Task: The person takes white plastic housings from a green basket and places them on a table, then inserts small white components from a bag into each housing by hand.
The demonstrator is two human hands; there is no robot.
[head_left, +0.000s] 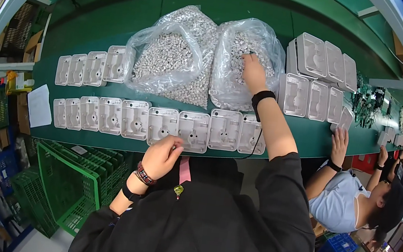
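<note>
My right hand (pixel 254 75) reaches into the right clear plastic bag (pixel 219 90). Its fingers are bent down among many small whitish parts (pixel 239 42), and whatever they pinch is too small to make out. Closer to me, my left hand (pixel 160 157) hovers at the front edge of a white plastic housing (pixel 193 131) in the near row. Its thumb and fingers are curled together, with their contents hidden. Another plastic housing (pixel 162 125) lies just left of that one, open side up. A second clear bag (pixel 194 68), full of similar parts, slumps against the first.
More housings (pixel 116 64) stand at the far left, and stacked housings (pixel 312 54) at the right. A co-worker's hand (pixel 339 145) touches a tilted housing (pixel 345 118) there. Green crates (pixel 71 174) stand below the table's left side; a paper sheet (pixel 39 106) lies on its edge.
</note>
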